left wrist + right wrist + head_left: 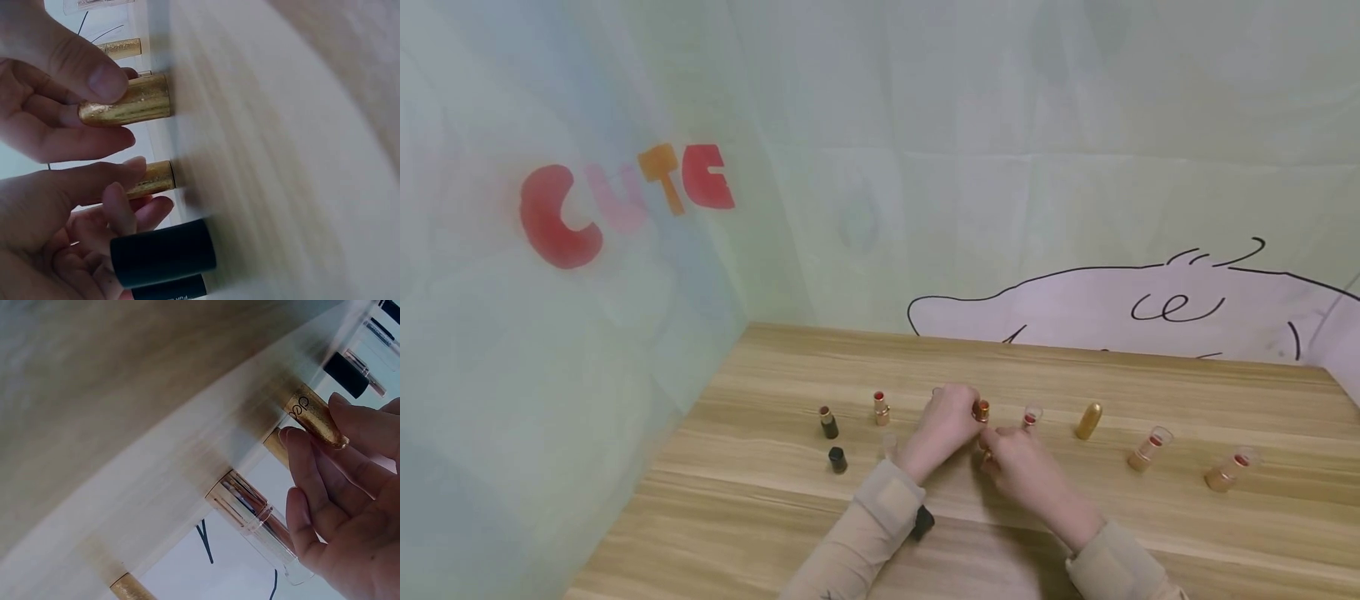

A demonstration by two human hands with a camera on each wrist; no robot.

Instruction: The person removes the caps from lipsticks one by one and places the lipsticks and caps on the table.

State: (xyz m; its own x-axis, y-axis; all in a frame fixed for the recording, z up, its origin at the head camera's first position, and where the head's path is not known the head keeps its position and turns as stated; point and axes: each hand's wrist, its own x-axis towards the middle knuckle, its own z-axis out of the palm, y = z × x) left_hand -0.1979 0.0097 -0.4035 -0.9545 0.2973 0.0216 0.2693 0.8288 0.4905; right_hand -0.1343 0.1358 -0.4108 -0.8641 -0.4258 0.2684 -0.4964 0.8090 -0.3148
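Thumb and fingers of my right hand [1026, 467] pinch a gold bullet-shaped piece [319, 424] low at the desk [737, 500]; my left hand [947, 419], close beside and slightly farther forward, grips another gold tube [157, 177]; my piece's long axis stands nearly upright, rounded tip up, its shiny, mottled side bearing dark letters near the lower end

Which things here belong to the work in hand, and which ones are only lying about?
In the work:
gold lipstick, in the left hand
round-ended gold cap, in the right hand

Seemingly just lying about:
open black lipstick
two black caps
open rose-gold lipstick
clear cap
three clear-capped lipsticks
other round-ended gold tube
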